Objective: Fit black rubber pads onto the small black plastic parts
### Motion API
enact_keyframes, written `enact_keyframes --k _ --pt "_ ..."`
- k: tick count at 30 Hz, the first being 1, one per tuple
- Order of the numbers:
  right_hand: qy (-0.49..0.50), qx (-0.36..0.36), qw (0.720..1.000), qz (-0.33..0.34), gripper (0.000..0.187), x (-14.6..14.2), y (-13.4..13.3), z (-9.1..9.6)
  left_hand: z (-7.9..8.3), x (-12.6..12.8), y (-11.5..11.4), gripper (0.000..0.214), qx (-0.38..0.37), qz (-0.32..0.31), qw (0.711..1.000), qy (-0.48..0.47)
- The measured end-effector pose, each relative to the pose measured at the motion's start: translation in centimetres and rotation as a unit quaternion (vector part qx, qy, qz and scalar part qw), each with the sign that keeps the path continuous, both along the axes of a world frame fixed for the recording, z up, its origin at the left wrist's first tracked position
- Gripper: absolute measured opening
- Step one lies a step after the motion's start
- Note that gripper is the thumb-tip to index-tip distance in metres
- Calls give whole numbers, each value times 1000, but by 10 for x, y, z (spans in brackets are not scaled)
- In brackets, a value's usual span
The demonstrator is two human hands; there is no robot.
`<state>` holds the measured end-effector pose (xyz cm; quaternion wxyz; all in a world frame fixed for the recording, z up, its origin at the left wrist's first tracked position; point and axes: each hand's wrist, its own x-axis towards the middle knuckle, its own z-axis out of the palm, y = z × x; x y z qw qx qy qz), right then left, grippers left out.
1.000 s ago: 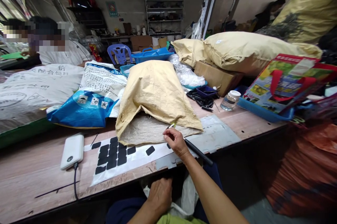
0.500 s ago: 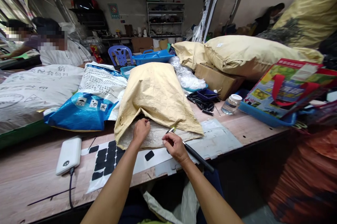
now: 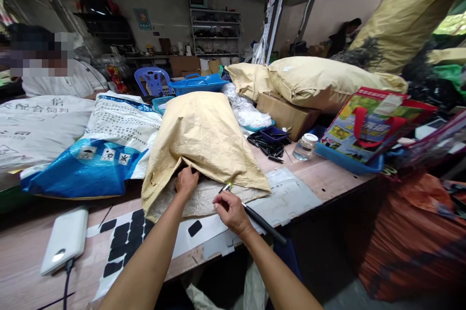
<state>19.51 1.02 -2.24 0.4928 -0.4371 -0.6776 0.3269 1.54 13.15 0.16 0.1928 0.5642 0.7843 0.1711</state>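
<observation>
A tan woven sack [image 3: 204, 130] lies on the bench with its mouth towards me, showing a pale, shiny lining [image 3: 202, 198]. My left hand [image 3: 187, 181] is at the mouth, fingers curled under the raised flap; what they grip is hidden in the dark gap. In front of the lining, my right hand [image 3: 233, 212] is closed, thumb and forefinger pinched. A long black rod [image 3: 265, 223] with a silver end passes through or behind this hand and sticks out on both sides. Below the sack lies a white sheet of black stickers [image 3: 120, 236], and one loose black sticker [image 3: 195, 228].
A white power bank [image 3: 65, 239] with a cable lies on the left. A blue-white bag [image 3: 91, 155] stands beside the sack. To the right are black parts [image 3: 267, 147], a lidded jar [image 3: 305, 147] and a blue tray [image 3: 349, 163]. Another person [image 3: 61, 77] sits at the far left.
The view has swung to the right, so most things sit further left in the picture. Both my hands keep nearly the same places at the sack's mouth.
</observation>
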Motion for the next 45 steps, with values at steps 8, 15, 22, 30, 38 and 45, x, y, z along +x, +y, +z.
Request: enact_keyframes --k 8,15,22,30,38,45 --pt "-17 27 999 -9 10 -2 -2 3 -5 -28 -52 18 -6 -85 996 -2" --pt "-178 109 952 -225 14 30 -24 17 -24 -26 -97 16 126 -194 973 11" --pt "-410 -46 882 -229 13 64 -42 13 -27 -17 -103 17 130 -199 971 -33" --pt "-342 -27 904 -254 8 46 -52 16 -28 -22 -104 18 119 -208 968 -77" --pt "-297 -33 943 -144 42 15 -72 29 -24 -21 -103 17 109 -201 969 -95" --pt "-325 39 931 -162 46 -8 -73 30 -23 -20 -103 17 109 -201 969 -97"
